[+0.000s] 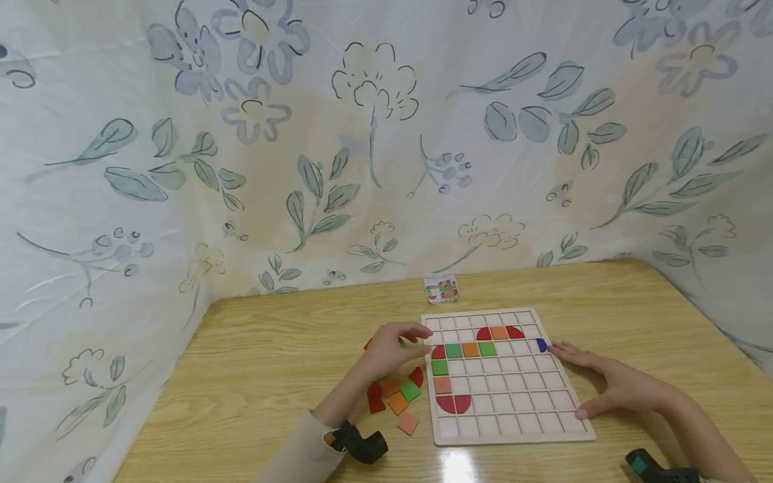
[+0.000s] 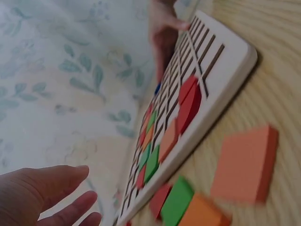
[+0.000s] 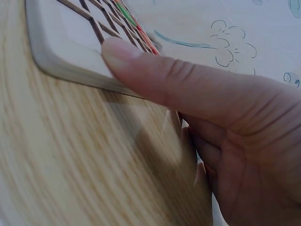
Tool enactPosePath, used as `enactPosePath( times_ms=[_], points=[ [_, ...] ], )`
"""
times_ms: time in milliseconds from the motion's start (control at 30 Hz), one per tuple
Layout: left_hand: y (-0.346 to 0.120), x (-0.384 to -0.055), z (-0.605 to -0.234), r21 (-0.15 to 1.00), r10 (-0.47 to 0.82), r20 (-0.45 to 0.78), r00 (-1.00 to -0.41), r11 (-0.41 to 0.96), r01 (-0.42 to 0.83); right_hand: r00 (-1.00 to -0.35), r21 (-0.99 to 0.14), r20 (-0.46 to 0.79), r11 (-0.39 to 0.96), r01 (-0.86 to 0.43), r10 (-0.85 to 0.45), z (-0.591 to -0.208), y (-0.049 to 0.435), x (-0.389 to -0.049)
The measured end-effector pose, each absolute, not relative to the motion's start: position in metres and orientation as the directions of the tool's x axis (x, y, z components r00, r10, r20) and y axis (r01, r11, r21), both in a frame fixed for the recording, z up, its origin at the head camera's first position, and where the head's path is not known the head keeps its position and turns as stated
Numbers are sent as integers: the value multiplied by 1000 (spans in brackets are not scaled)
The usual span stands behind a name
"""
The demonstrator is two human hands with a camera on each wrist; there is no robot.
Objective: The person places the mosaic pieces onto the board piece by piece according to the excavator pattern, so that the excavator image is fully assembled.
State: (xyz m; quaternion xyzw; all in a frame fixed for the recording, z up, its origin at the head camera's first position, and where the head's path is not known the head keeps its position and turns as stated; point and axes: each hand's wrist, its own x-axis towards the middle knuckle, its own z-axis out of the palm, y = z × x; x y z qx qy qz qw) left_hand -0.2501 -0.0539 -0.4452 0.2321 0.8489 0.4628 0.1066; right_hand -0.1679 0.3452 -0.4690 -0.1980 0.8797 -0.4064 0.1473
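A pale wooden grid board (image 1: 513, 426) lies on the table, with red quarter-round, green and orange square tiles in some of its cells. At its left edge my left hand (image 1: 386, 349) hovers near a red quarter-round tile (image 1: 437, 352), thumb and fingers apart and holding nothing. The left wrist view shows the same gap beside the thumb (image 2: 61, 181). My right hand (image 1: 628, 382) rests along the board's right side. Its thumb (image 3: 155, 77) presses the board near a corner, and its fingertips touch the edge by a blue tile (image 1: 541, 345).
Loose red, green and orange tiles (image 1: 397, 402) lie in a pile left of the board, partly behind the left forearm. A small pattern card (image 1: 442, 290) is on the table behind the board. Flowered cloth (image 1: 386, 147) hangs around the table's back and sides.
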Motion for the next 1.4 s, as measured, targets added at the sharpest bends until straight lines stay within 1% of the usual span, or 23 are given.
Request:
enactPosePath(
  times_ms=[133, 233, 400, 767, 867, 1067, 1400],
  points=[
    [-84, -248, -443, 822, 433, 83, -897, 480, 307, -873, -780, -88, 578, -239, -480, -470, 345, -168],
    [-100, -245, -443, 824, 395, 93, -914, 485, 293, -871, -782, -86, 574, -242, -483, -470, 345, -169],
    [-114, -238, -447, 820, 386, 88, -918, 495, 287, -873, -780, -92, 580, -236, -479, -471, 346, -169],
    [-123, -214, -458, 803, 452, 72, -889, 502, 320, -878, -772, -70, 583, -253, -474, -477, 348, -167],
    [-124, -206, -460, 811, 457, 52, -888, 499, 305, -871, -767, -60, 581, -273, -488, -477, 349, -167],
    [-124, -197, -464, 837, 460, 28, -887, 475, 273, -871, -762, -70, 589, -268, -486, -478, 349, -168],
    [-125, -190, -463, 805, 455, 52, -889, 508, 307, -877, -774, -70, 581, -252, -474, -476, 347, -168]
  ],
)
